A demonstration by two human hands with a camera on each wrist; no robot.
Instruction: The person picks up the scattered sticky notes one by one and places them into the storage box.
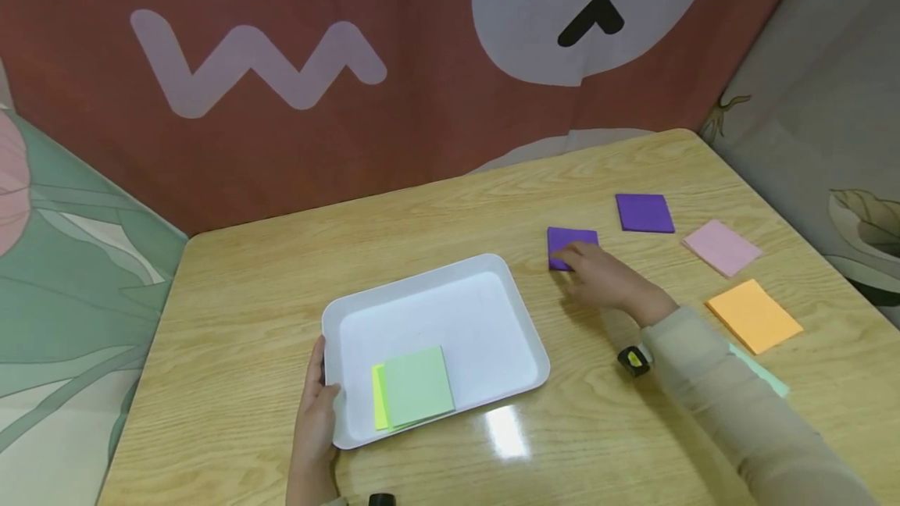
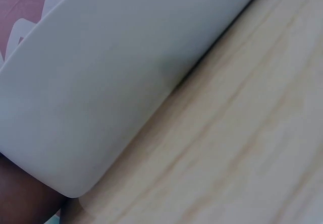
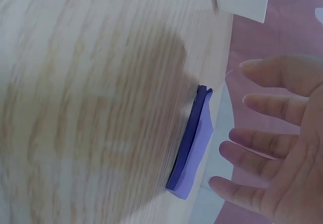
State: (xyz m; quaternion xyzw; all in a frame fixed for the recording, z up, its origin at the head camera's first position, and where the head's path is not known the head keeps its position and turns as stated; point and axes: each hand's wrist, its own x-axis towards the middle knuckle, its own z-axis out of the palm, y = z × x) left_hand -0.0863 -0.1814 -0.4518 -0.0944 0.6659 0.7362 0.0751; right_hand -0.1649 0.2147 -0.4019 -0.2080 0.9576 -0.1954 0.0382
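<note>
Right hand [image 1: 599, 276] had its fingers loosely spread, with a purple pad [image 1: 560, 239] lying on the table [image 1: 260, 272] right by them, around 10 o'clock from that hand. Left hand [image 1: 313, 424] was clamped on the white tray [image 1: 485, 326] at its 8 o'clock, pad off at 2 o'clock.

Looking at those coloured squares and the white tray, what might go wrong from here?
The right hand is at the purple square nearest the white tray, fingers not closed round it; something so flat might slip or be missed.
The right sleeve crosses over the mint square, partly hiding it, and could brush it aside.
The left hand is at the tray's edge; if it tipped the tray, the overlapping green square and yellow square might slide.
</note>
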